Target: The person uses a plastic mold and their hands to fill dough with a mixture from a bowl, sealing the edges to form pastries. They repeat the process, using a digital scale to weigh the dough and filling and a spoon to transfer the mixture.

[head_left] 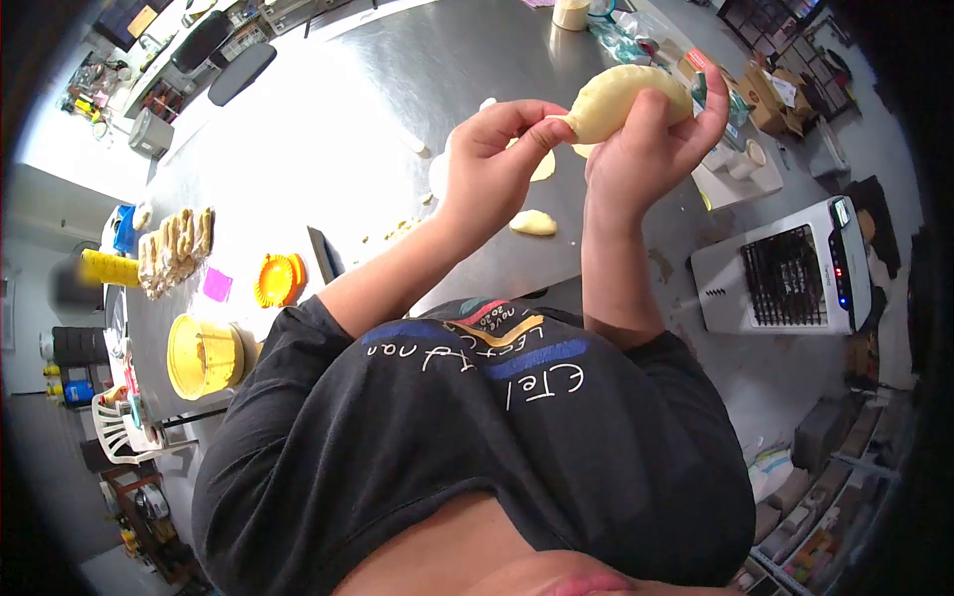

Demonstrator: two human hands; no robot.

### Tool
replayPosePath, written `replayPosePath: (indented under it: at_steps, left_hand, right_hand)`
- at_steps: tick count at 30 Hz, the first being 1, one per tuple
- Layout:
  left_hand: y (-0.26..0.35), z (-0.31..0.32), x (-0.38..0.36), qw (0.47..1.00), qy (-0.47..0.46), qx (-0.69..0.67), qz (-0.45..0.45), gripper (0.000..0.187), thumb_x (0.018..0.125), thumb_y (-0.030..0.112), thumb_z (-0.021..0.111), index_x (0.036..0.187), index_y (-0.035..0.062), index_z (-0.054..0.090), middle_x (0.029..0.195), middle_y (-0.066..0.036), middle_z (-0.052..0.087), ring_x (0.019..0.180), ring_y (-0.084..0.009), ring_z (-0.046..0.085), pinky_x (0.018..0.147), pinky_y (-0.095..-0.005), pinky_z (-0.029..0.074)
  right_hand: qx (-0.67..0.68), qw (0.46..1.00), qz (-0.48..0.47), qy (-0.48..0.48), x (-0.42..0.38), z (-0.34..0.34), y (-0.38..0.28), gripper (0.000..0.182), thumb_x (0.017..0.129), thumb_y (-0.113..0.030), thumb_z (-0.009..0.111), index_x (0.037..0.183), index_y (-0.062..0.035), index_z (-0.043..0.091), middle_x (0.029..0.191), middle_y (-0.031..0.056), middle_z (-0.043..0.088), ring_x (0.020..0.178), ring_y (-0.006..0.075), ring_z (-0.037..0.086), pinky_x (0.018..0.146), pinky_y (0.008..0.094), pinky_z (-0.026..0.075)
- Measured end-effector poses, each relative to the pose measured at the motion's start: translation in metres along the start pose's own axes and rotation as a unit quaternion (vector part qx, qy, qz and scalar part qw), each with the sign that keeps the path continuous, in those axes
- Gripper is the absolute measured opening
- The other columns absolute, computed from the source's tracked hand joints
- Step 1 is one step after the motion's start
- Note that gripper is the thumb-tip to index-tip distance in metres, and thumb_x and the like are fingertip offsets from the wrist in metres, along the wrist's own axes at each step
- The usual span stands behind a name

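A pale yellow, half-moon empanada [628,97] with a rounded belly and a crimped edge is held up over the metal table [338,129]. My right hand [646,157] cradles it, thumb on the near face and the other fingers partly hidden behind. My left hand [497,164] pinches the empanada's left tip between thumb and fingers. Below the hands, a smaller piece of the same dough [534,223] lies on the table. A flat dough round [544,167] shows partly behind my left hand.
At the left are an orange crimping mould [277,281], a yellow bucket [203,358], a pink note [217,285] and a bundle of brown, stick-like pieces [177,248]. A white appliance [785,270] stands on the floor at right. Boxes [770,97] sit beyond the table's far right.
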State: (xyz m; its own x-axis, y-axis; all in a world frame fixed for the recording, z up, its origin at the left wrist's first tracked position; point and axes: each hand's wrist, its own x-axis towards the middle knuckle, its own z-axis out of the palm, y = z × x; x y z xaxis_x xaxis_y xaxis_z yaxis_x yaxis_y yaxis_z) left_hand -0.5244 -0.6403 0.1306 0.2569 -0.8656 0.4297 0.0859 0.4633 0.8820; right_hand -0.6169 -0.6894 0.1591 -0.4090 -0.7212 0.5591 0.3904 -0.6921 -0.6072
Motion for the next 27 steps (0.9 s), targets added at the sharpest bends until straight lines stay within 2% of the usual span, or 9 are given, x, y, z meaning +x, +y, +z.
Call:
replayPosePath:
  at_steps: [6, 8, 11, 15, 18, 20, 22, 24, 27]
  left_hand:
    - [0.003, -0.002, 0.003, 0.994, -0.046, -0.074, -0.058, 0.017, 0.085, 0.015, 0.064, 0.093, 0.0001, 0.067, 0.083, -0.001, 0.066, 0.073, -0.0056, 0.055, 0.064, -0.0212, 0.044]
    - [0.004, -0.005, 0.004, 0.979, -0.084, -0.149, -0.111, 0.024, 0.088, 0.016, 0.059, 0.104, -0.0013, 0.062, 0.097, -0.009, 0.064, 0.089, -0.0163, 0.060, 0.085, -0.0323, 0.047]
    - [0.008, -0.002, 0.008, 0.936, -0.074, -0.272, -0.213, 0.027, 0.089, 0.019, 0.057, 0.109, 0.0007, 0.060, 0.098, -0.008, 0.062, 0.088, -0.0165, 0.059, 0.083, -0.0342, 0.048]
    - [0.009, -0.002, 0.009, 0.927, -0.103, -0.272, -0.239, 0.029, 0.088, 0.018, 0.058, 0.112, 0.0020, 0.058, 0.098, -0.007, 0.060, 0.089, -0.0153, 0.056, 0.081, -0.0339, 0.048]
    - [0.007, 0.009, 0.004, 0.983, -0.043, -0.121, -0.133, 0.027, 0.089, 0.017, 0.058, 0.110, 0.0013, 0.060, 0.101, -0.006, 0.060, 0.090, -0.0143, 0.056, 0.080, -0.0326, 0.049]
    - [-0.001, 0.013, 0.004, 0.996, 0.012, 0.020, 0.092, 0.024, 0.081, 0.013, 0.067, 0.103, 0.0022, 0.065, 0.092, -0.003, 0.062, 0.077, -0.0104, 0.055, 0.070, -0.0226, 0.047]
    - [0.000, 0.019, 0.003, 0.993, 0.024, -0.013, 0.114, 0.023, 0.079, 0.008, 0.069, 0.101, 0.0024, 0.066, 0.087, -0.004, 0.063, 0.077, -0.0112, 0.057, 0.068, -0.0230, 0.046]
    - [-0.005, 0.014, 0.005, 0.994, -0.005, 0.047, 0.095, 0.022, 0.084, 0.005, 0.064, 0.105, -0.0002, 0.063, 0.100, -0.007, 0.062, 0.087, -0.0127, 0.057, 0.075, -0.0255, 0.049]
    - [-0.002, 0.012, 0.008, 0.999, -0.009, -0.026, 0.037, 0.019, 0.086, 0.008, 0.062, 0.103, -0.0021, 0.063, 0.093, -0.007, 0.063, 0.077, -0.0117, 0.057, 0.068, -0.0243, 0.048]
  right_hand:
    - [-0.020, 0.999, -0.017, 0.018, 0.006, -0.003, -0.001, 0.051, 0.077, -0.002, 0.050, 0.126, -0.0081, 0.036, 0.110, 0.0127, 0.049, 0.089, 0.0188, 0.056, 0.073, 0.0321, 0.053]
    - [-0.029, 0.999, -0.025, 0.020, 0.008, -0.004, 0.000, 0.051, 0.077, -0.002, 0.050, 0.126, -0.0082, 0.036, 0.111, 0.0127, 0.048, 0.089, 0.0191, 0.056, 0.073, 0.0321, 0.053]
    - [-0.013, 0.999, -0.025, 0.020, 0.007, -0.001, -0.002, 0.051, 0.077, -0.003, 0.050, 0.126, -0.0083, 0.036, 0.111, 0.0123, 0.048, 0.089, 0.0196, 0.055, 0.074, 0.0322, 0.053]
    - [0.012, 0.999, -0.029, 0.028, 0.008, 0.005, -0.004, 0.050, 0.077, -0.003, 0.049, 0.125, -0.0086, 0.036, 0.109, 0.0106, 0.047, 0.088, 0.0196, 0.055, 0.073, 0.0322, 0.052]
    - [0.003, 0.998, -0.034, 0.045, 0.011, 0.006, -0.002, 0.051, 0.077, -0.003, 0.050, 0.125, -0.0088, 0.036, 0.107, 0.0097, 0.047, 0.088, 0.0192, 0.054, 0.073, 0.0321, 0.052]
    - [-0.003, 0.998, -0.041, 0.054, 0.013, 0.007, -0.001, 0.051, 0.077, -0.004, 0.050, 0.125, -0.0090, 0.037, 0.107, 0.0096, 0.046, 0.088, 0.0192, 0.054, 0.073, 0.0319, 0.052]
    - [-0.010, 0.997, -0.045, 0.062, 0.014, 0.007, 0.000, 0.050, 0.077, -0.004, 0.050, 0.125, -0.0091, 0.037, 0.107, 0.0095, 0.046, 0.089, 0.0192, 0.054, 0.074, 0.0317, 0.051]
    - [-0.025, 0.996, -0.067, 0.052, 0.014, 0.004, 0.002, 0.051, 0.077, -0.005, 0.049, 0.126, -0.0092, 0.037, 0.107, 0.0096, 0.045, 0.089, 0.0193, 0.054, 0.075, 0.0316, 0.051]
    - [-0.026, 0.996, -0.065, 0.049, 0.012, 0.005, 0.001, 0.051, 0.077, -0.006, 0.050, 0.126, -0.0091, 0.036, 0.108, 0.0099, 0.044, 0.090, 0.0195, 0.054, 0.075, 0.0316, 0.051]
